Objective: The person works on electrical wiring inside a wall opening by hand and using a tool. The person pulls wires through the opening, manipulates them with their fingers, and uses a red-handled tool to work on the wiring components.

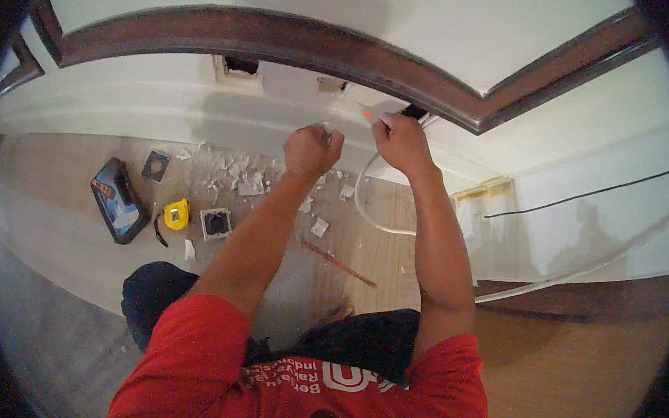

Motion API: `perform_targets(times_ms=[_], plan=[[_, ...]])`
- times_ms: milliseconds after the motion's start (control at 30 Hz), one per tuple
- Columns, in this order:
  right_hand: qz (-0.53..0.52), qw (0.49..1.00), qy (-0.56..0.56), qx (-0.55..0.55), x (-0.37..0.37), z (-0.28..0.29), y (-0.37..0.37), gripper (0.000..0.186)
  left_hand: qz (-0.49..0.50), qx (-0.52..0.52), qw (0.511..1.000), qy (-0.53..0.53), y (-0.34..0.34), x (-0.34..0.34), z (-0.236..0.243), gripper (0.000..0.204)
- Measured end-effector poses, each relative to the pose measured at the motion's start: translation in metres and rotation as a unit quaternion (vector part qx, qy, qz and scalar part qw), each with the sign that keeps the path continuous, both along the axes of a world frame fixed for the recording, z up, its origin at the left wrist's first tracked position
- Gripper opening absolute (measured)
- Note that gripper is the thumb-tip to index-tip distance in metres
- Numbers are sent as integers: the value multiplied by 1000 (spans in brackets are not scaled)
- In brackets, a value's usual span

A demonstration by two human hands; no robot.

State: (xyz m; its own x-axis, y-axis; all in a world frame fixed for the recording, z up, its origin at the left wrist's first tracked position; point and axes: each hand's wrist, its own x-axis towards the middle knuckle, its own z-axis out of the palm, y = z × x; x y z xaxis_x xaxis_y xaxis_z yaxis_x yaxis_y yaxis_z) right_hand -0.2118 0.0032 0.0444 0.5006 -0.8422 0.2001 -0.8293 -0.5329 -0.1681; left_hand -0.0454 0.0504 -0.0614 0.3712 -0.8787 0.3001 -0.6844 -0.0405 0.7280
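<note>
R hand (404, 143) is closed firm on a slim orange tool (368, 114); only the front bit pokes out past thumb + index, rest is inside the fist, so can't tell exact type. L hand (313, 152) is curled in a loose fist, pale specks at the fingertips; can't tell if it's pinching smth or just bent.

Tool loc: up by the white wall (164, 114), just under the brown trim (207, 29), between the mid recess (331, 85) and the dark R hole (414, 112).

Handling (my guess): light, stiff body, 1-hand job. Front end may be thin or sharp, so hold by the rear/body, fingers off the tip. Dust on skin prob makes it a bit slippery. Fragility: n/a from this view.

Grip detail: R fingers wrapped right round, no visible gap, thumb side fwd. L fingers folded in, thumb near index, hand apart from R.

Nearby: white cable (359, 191) loops below R hand and passes behind R forearm. On floor: plaster rubble (252, 183), yellow tape measure (176, 215), square wall box (216, 223), dark plate (155, 166), black case (119, 202), reddish stick (339, 263).
</note>
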Motion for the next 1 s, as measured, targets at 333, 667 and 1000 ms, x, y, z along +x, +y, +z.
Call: perform_targets(times_ms=[333, 667, 1000], plan=[[-52, 994, 10, -93, 64, -4, 10, 27, 52, -11, 988, 146, -4, 33, 7, 45], [-92, 993, -29, -72, 84, -25, -4, 29, 67, -9, 966, 248, -6, 30, 15, 36], [-70, 996, 25, -40, 66, 2, -5, 33, 77, -25, 966, 244, -7, 25, 32, 36]])
